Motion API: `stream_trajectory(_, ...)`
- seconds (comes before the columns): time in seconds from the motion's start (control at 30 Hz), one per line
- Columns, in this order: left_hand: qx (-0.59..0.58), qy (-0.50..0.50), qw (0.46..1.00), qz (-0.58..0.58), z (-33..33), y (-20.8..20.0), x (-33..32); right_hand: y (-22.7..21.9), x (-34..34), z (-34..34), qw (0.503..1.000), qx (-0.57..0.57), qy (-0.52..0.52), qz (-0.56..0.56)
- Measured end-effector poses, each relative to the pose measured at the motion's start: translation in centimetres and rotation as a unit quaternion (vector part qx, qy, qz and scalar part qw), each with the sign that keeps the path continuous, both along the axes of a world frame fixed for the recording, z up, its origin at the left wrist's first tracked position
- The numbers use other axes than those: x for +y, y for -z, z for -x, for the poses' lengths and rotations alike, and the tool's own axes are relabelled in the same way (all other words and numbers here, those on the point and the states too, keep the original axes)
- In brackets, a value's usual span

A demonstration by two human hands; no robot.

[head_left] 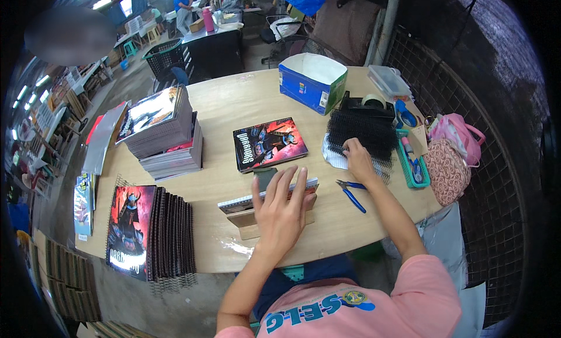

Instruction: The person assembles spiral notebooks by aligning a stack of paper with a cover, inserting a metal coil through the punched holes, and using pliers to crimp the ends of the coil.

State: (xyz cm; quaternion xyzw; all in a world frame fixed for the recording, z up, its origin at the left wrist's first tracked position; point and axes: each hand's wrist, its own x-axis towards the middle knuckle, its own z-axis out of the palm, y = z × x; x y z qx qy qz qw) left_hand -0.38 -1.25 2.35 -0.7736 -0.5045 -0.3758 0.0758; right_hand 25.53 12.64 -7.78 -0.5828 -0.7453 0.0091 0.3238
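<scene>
A stack of unbound pages (236, 205) stands on edge in a small wooden stand (249, 231) in front of me. My left hand (280, 215) lies over it, fingers stretched and spread. A dark green block (266, 177) shows just behind the pages. To the right, my right hand (359, 161) has its fingers bent and pinched at a heap of black wire binding combs (362, 127); the fingertips are partly lost against the dark wire. White striped cloth or paper (334, 153) lies under the heap. Blue-handled cutters (353, 198) rest between my hands.
Illustrated books (269, 143) lie ahead. Tall book stacks (166, 125) and a row of wire-bound notebooks (169, 233) stand left. Around the right side are a blue box (304, 89), a tape dispenser (371, 104), a green basket (416, 177) and a patterned pouch (447, 171). Another person (182, 11) stands far off.
</scene>
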Motion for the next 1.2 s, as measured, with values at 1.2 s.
stream_trajectory(1.2, -0.113, 0.093, 0.989, 0.038, -0.7, 2.6, 1.5, -10.1, -9.0, 6.0, 0.941, 0.091, -0.280, 0.165)
